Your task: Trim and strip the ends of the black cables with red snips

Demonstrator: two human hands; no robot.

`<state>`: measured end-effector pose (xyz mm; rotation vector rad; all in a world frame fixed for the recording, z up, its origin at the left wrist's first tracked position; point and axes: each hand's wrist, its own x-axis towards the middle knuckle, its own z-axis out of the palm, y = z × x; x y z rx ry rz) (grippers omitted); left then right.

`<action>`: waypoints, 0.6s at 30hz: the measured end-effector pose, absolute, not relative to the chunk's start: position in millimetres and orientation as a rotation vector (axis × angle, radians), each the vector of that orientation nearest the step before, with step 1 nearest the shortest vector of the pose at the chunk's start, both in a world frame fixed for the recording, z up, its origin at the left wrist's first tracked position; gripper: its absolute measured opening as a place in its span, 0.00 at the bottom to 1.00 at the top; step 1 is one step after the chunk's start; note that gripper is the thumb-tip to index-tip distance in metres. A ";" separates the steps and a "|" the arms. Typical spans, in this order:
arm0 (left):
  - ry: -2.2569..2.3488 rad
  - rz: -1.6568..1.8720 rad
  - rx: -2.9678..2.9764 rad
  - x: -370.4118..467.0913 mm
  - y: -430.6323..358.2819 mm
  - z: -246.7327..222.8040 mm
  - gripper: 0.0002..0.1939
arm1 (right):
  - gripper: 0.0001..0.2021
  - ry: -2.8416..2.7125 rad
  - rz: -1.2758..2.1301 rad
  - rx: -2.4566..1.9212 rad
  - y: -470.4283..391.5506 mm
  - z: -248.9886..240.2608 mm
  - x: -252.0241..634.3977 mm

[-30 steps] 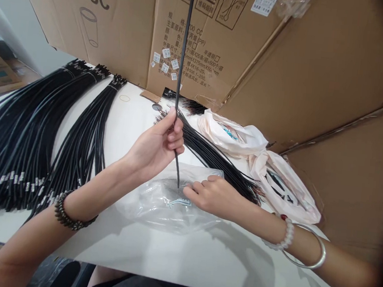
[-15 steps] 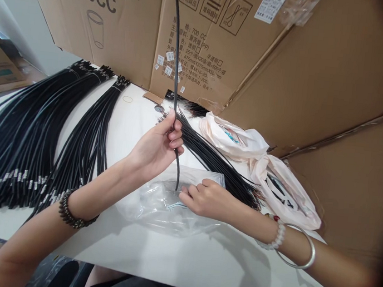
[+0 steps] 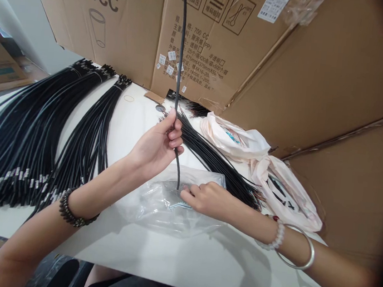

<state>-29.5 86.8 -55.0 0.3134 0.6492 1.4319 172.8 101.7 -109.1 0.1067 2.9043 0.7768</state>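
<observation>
My left hand (image 3: 157, 142) is closed around a single black cable (image 3: 180, 64), which stands upright with its stripped upper end at the top edge of the view. The cable's lower end hangs down to a clear plastic bag (image 3: 157, 204) lying flat on the table. Over that bag, right of the cable's lower end, my right hand (image 3: 206, 200) is closed with thumb and fingers together. Whatever it pinches, if anything, is hidden. Behind both hands lies a loose bundle of black cables (image 3: 211, 154) with bare wire ends.
Tied bundles of black cables (image 3: 36, 118) cover the left of the white table (image 3: 165, 259). Two white bags (image 3: 236, 141) with rolled-open mouths, small parts inside, stand at right. Large cardboard boxes (image 3: 131, 32) wall off the back and right side.
The cable's upper end has swung slightly to the right, so it stands straighter. My right hand has shifted very slightly. My left hand keeps its grip in the same place.
</observation>
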 end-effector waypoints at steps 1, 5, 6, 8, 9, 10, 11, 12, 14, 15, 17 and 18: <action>0.651 1.435 0.313 -29.5 86.6 -55.5 0.19 | 0.08 2.893 0.770 0.110 101.5 -109.2 172.7; 0.661 1.462 0.311 -28.5 86.1 -57.0 0.19 | 0.08 2.857 0.741 0.130 100.8 -108.9 172.1; 0.667 1.468 0.312 -27.8 86.0 -57.2 0.19 | 0.08 2.851 0.732 0.137 100.6 -108.7 172.0; 0.677 1.472 0.314 -25.8 85.7 -57.3 0.19 | 0.08 2.840 0.712 0.149 100.2 -108.5 171.8; 0.680 1.472 0.315 -24.7 85.5 -57.1 0.19 | 0.08 2.836 0.702 0.153 100.1 -108.5 171.9; 0.681 1.473 0.318 -23.7 85.3 -56.8 0.19 | 0.08 2.833 0.693 0.158 100.0 -108.5 172.2; 0.680 1.476 0.322 -22.9 84.9 -56.4 0.18 | 0.08 2.831 0.686 0.164 99.9 -108.5 172.6; 0.679 1.482 0.327 -22.2 84.5 -56.0 0.18 | 0.08 2.831 0.682 0.174 99.9 -108.2 173.2; 0.677 1.497 0.329 -21.6 83.5 -55.1 0.18 | 0.09 2.834 0.683 0.204 99.6 -107.1 174.5; 0.676 1.505 0.327 -21.5 83.0 -54.7 0.18 | 0.09 2.836 0.687 0.223 99.2 -106.1 175.2; 0.675 1.517 0.319 -21.4 82.3 -54.3 0.18 | 0.10 2.844 0.694 0.257 98.2 -103.9 175.9; 0.672 1.523 0.312 -21.3 82.1 -54.3 0.17 | 0.10 2.848 0.696 0.271 97.5 -102.9 175.9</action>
